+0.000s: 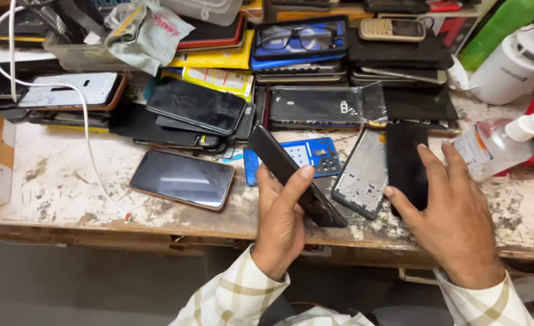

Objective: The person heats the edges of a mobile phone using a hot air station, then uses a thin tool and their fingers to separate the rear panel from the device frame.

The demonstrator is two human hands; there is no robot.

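Left hand [279, 220], worn workbench [55, 181], stacked phones [197, 105]

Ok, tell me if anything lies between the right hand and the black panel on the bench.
Nothing visible does. The right hand already rests its fingertips on the black panel, beside the grey phone frame. The left hand holds a dark phone apart from it.
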